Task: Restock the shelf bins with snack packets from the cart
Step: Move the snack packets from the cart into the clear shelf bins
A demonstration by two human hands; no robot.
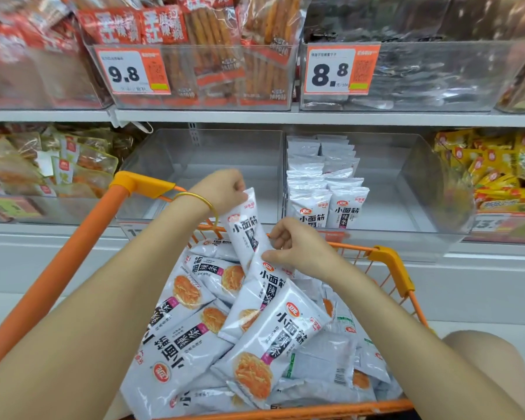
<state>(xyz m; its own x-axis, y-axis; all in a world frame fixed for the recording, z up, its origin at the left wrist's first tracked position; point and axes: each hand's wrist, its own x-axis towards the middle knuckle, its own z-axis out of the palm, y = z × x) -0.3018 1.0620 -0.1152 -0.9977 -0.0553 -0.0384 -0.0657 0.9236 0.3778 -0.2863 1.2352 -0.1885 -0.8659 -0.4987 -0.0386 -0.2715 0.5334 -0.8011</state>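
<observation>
An orange cart (73, 247) in front of me is heaped with white snack packets (194, 338) printed with black characters and an orange food picture. My left hand (222, 189) pinches the top edge of one upright white packet (244, 228) above the cart. My right hand (297, 250) pinches the top of a second packet (264, 292) that still leans on the heap. Behind the cart, one clear shelf bin (412, 189) holds rows of the same packets standing upright at its left side. The clear bin (194, 165) to its left shows no packets.
The upper shelf carries clear bins of red and dark snack packs with 9.8 (125, 72) and 8.8 (331, 71) price tags. Yellow packets (497, 171) fill the lower right bin and brownish packets (43, 165) the lower left. A white shelf ledge (255, 118) runs across.
</observation>
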